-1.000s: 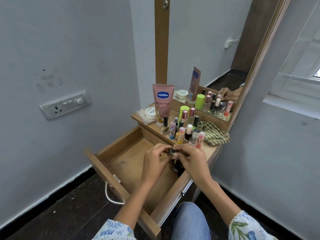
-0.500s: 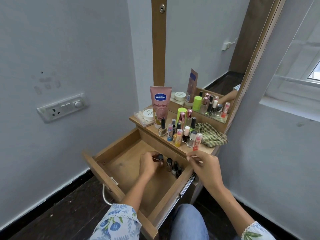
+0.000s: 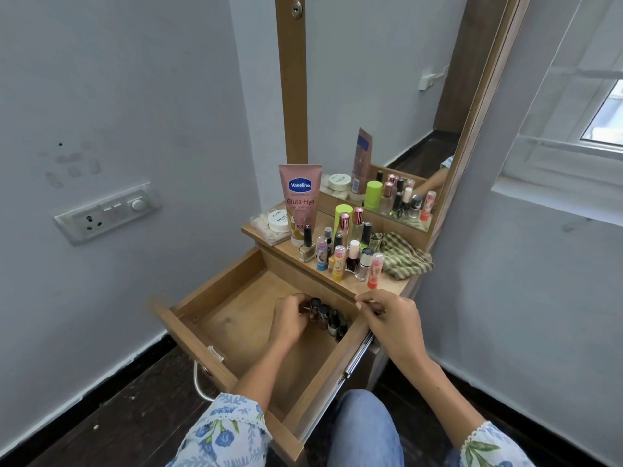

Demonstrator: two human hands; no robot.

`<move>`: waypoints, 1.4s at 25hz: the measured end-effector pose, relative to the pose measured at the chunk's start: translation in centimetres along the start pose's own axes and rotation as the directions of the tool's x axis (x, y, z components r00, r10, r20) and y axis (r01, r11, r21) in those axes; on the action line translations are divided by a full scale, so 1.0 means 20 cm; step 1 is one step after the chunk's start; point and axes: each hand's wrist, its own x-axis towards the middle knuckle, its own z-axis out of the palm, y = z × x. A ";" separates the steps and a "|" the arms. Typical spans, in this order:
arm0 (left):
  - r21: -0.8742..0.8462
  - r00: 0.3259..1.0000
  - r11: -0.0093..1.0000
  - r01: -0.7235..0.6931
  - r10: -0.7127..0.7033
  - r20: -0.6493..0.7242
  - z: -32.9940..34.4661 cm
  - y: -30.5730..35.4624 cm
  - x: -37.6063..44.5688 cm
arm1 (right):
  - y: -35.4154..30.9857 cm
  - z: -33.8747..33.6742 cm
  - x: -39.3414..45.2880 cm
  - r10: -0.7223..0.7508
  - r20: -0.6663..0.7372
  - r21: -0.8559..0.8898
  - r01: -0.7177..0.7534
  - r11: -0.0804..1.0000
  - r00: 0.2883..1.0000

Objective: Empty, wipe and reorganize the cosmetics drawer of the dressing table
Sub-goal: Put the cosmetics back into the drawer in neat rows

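left hand [image 3: 289, 320] down in the open drawer [image 3: 236, 335], fingers curled round a small dark-capped bottle [image 3: 314, 306] | more little bottles [image 3: 332, 321] lined up right beside it | right hand [image 3: 391, 318] over the drawer's right edge, loosely curled, can't tell if it's pinching anything | rest of the cosmetics [image 3: 340, 251] and a checked cloth [image 3: 403, 256] up on the tabletop

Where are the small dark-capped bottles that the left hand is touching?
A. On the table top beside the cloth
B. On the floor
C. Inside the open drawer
C: the left hand is at the row of dark-capped bottles standing inside the open drawer.
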 end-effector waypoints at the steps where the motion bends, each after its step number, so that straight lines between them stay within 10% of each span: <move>1: 0.011 1.000 1.000 -0.004 0.004 0.002 0.00 0.00 0.00 | 0.00 -0.01 0.00 -0.004 -0.005 -0.004 0.004 1.000 1.000; 8: 0.041 0.984 0.998 -0.042 0.049 -0.173 -0.09 0.07 -0.07 | -0.06 -0.10 0.07 -0.147 -0.237 -0.138 0.116 0.984 0.960; 13: 0.162 0.858 0.935 -0.316 0.354 -0.372 -0.10 0.29 -0.17 | -0.07 -0.07 0.19 0.072 -0.212 -0.159 -0.107 0.981 0.975; 20: 0.419 0.683 0.732 -0.537 0.669 -0.292 0.08 0.49 -0.18 | 0.03 -0.08 0.29 0.182 -0.246 -0.159 -0.224 0.961 0.952; 35: 0.695 0.687 0.563 -0.447 0.714 -0.136 0.12 0.55 -0.08 | 0.01 -0.14 0.08 0.038 -0.310 -0.166 -0.093 0.982 0.950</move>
